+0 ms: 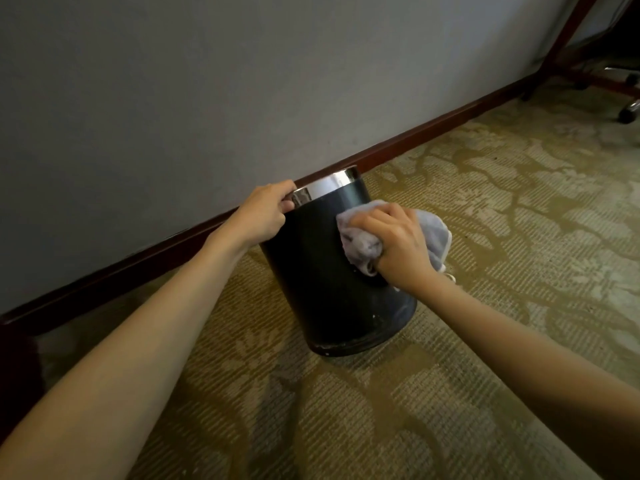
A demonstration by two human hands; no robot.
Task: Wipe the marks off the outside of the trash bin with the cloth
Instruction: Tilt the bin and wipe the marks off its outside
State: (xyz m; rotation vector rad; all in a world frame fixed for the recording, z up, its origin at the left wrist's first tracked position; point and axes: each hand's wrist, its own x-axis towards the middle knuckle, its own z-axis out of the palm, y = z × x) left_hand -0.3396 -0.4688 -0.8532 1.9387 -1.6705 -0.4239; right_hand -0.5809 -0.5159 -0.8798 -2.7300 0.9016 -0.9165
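Note:
A black round trash bin with a shiny metal rim stands on the carpet close to the wall. My left hand grips that rim at its left side. My right hand holds a bunched pale grey cloth and presses it flat against the bin's upper right side. Part of the cloth hangs out behind my fingers to the right. Small pale scuffs show near the bin's base.
A grey wall with a dark red wooden skirting board runs behind the bin. Patterned olive carpet covers the floor. At the far right stand dark red furniture legs and a chair castor.

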